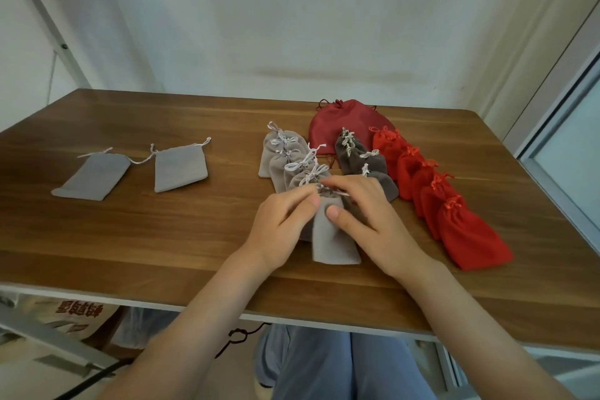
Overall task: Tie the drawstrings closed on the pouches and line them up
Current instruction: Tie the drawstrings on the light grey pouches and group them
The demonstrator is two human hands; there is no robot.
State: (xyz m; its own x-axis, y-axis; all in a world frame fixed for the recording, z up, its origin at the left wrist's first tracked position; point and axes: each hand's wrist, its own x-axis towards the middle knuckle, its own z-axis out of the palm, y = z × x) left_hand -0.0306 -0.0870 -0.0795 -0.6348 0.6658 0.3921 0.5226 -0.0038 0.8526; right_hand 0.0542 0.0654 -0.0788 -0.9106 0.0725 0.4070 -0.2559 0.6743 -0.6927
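Observation:
A light grey pouch (332, 240) lies on the wooden table (162, 237) in front of me, its neck gathered. My left hand (281, 224) pinches its white drawstring at the neck. My right hand (367, 217) holds the string on the other side, thumb pressing on the pouch. Behind it runs a row of tied light grey pouches (285, 156), then a row of dark grey pouches (360, 156) and a row of red pouches (448, 204). Two flat light grey pouches (94, 175) (180, 167) lie open at the left.
A larger dark red pouch (337, 127) lies behind the rows near the wall. The table's front edge runs just above my lap. A metal frame stands at the left, a window frame at the right.

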